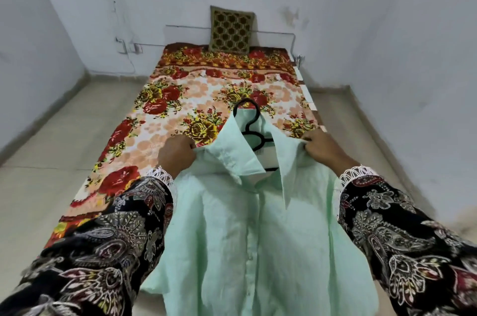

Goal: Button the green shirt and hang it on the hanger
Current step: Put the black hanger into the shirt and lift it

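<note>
Head view, looking down along both arms: nearest, two dark paisley sleeves (111, 246) with white lace cuffs frame the green shirt (247, 251), which hangs in front of the person, front placket running down the middle with its buttons seemingly done up — the small ones low on the placket are too blurred to be sure. The left hand (176, 155) has its grip clamped on the shirt's left shoulder, fingers curled into the cloth just beside the collar; the right hand (324, 146) pinches the right shoulder the same way. Between them the collar stands open and the black hanger (251, 132) sits inside the neck, its hook rising above the collar and one arm showing under the right collar flap.

The step in hand looks like seating the shoulders over the hanger's arms. To do it well, each hand should draw its shoulder seam outward and down until the cloth lies evenly on the hanger's arm, keeping the hook centred in the neck opening, then fold the collar flat. Pulling harder on one side would likely tip the hanger and slide the shirt off.

Beyond the hands lies a bed (165, 98) with a floral cover, near enough to lay the shirt down if needed; its right edge falls close past the right hand. A patterned cushion (232, 30) leans on the far wall. Pale floor shows on both sides of the bed — room to step or swing the shirt.
</note>
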